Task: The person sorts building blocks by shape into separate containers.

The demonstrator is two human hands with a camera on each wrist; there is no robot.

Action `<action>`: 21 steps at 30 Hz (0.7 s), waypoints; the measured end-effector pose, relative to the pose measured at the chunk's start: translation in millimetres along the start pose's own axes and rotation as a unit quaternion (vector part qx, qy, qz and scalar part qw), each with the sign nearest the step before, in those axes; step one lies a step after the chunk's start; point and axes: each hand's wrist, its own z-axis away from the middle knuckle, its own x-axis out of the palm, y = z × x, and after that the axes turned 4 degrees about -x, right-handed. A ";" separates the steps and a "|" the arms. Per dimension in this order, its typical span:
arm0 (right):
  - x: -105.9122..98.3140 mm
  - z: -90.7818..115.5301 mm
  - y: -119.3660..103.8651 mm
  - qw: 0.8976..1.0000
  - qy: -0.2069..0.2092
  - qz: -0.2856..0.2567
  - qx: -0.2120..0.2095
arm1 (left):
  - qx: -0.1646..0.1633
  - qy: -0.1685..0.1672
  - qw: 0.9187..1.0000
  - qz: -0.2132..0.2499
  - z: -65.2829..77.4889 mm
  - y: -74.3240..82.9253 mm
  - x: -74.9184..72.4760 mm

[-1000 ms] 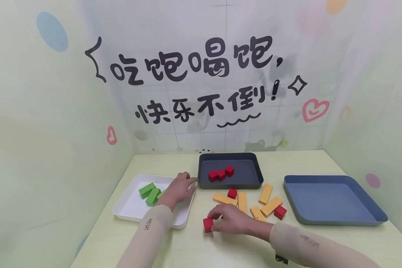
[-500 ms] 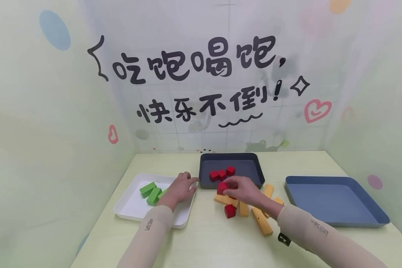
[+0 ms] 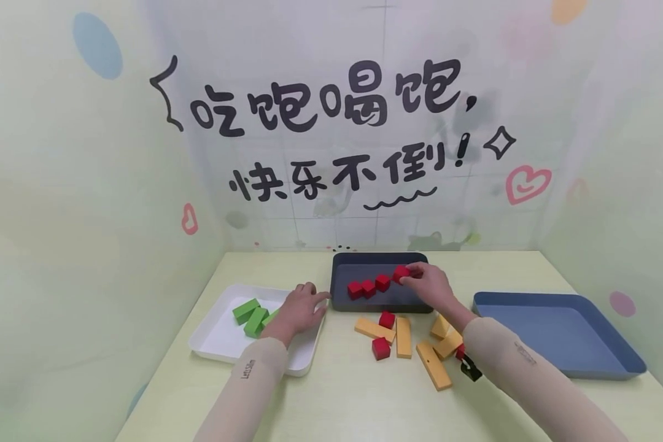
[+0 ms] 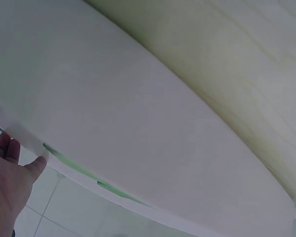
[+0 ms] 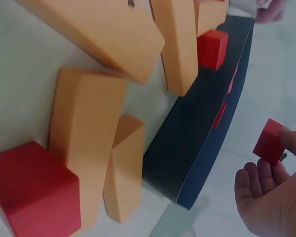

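Note:
My right hand (image 3: 431, 285) pinches a red cube (image 3: 401, 274) between thumb and fingers over the right part of the dark tray (image 3: 339, 304). The same held cube (image 5: 270, 141) shows in the right wrist view, with the other fingers loosely bent below it. Three red cubes (image 3: 368, 288) lie in a row on that tray's floor. My left hand (image 3: 301, 310) stretches across the right side of the white tray (image 3: 212, 355), its fingertips reaching the gap beside the dark tray. Green blocks (image 3: 246, 311) lie in the white tray, one partly hidden by that hand.
In front of the dark tray lie several yellow blocks (image 3: 434, 366) with red cubes (image 3: 380, 348) among them, one half hidden behind the right forearm. A blue tray (image 3: 541, 325) stands at the right. Patterned walls (image 3: 276, 227) enclose the table at the back and sides.
My right hand has carried a red cube from the table among the yellow blocks up over the dark tray. A long yellow block and another red cube now lie shifted. The left hand stays put.

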 end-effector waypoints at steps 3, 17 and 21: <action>-2.0 -8.2 3.8 1.000 0.013 0.002 0.021 | 0.004 0.001 1.000 0.001 0.5 0.3 -0.9; 11.1 -30.8 12.7 0.996 0.030 0.009 0.081 | -0.002 -0.003 1.000 -0.004 1.4 -1.1 0.0; 16.7 -30.9 12.8 0.996 0.030 0.007 0.086 | -0.005 -0.007 1.000 -0.005 1.2 0.3 -1.0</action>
